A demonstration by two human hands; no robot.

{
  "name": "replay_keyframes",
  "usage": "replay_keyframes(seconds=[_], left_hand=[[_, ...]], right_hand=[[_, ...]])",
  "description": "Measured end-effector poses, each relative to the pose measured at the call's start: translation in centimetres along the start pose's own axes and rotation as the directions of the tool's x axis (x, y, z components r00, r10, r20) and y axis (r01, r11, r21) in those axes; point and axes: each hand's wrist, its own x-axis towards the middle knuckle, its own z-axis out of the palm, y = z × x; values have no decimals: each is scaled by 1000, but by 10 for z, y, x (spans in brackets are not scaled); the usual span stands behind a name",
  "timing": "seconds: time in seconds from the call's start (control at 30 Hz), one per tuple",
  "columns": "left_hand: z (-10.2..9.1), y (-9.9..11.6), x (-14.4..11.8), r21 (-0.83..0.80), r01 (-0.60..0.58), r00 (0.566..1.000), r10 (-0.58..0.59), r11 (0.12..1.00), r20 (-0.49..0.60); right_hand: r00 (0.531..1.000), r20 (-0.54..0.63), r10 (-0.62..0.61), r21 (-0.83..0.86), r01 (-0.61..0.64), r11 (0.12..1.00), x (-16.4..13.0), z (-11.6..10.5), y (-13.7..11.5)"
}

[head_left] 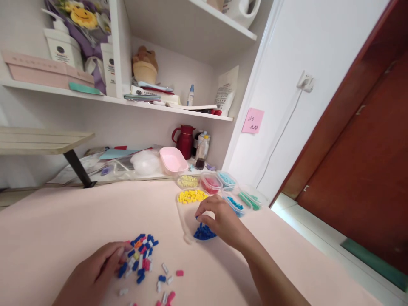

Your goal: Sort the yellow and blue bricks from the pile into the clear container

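Observation:
My right hand is above a clear tray, its thumb and forefinger pinching a small blue plastic brick. Under it, dark blue bricks lie heaped in the tray's near end, and yellow bricks fill the far end. At the left edge of a mixed pile of bricks in blue, white, pink, orange and yellow rests my left hand. Its fingers are drawn together, and whatever they hold is hidden. Several loose bricks, among them a pink one, are scattered right of the pile.
Behind the tray stand small clear boxes of pale yellow, red, light blue, blue and green pieces. A pink basin, a red jug and a bottle stand farther back, below shelves.

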Motion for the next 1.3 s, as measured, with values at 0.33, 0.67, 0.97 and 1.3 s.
replay_keyframes(seconds=[0.33, 0.67, 0.97, 1.3], left_hand=[[2, 9, -2, -38, 21, 999, -23, 999, -33], [1, 16, -10, -8, -13, 1000, 14, 1000, 14], [0, 25, -14, 28, -65, 997, 64, 997, 40], [0, 21, -13, 36, -44, 998, 42, 998, 41]], right_hand=[[998, 46, -48, -49, 50, 998, -4, 8, -2], [890, 257, -377, 135, 353, 926, -21, 48, -43], [853, 338, -398, 104, 386, 916, -24, 63, -40], [867, 287, -408, 132, 386, 913, -26, 71, -43]])
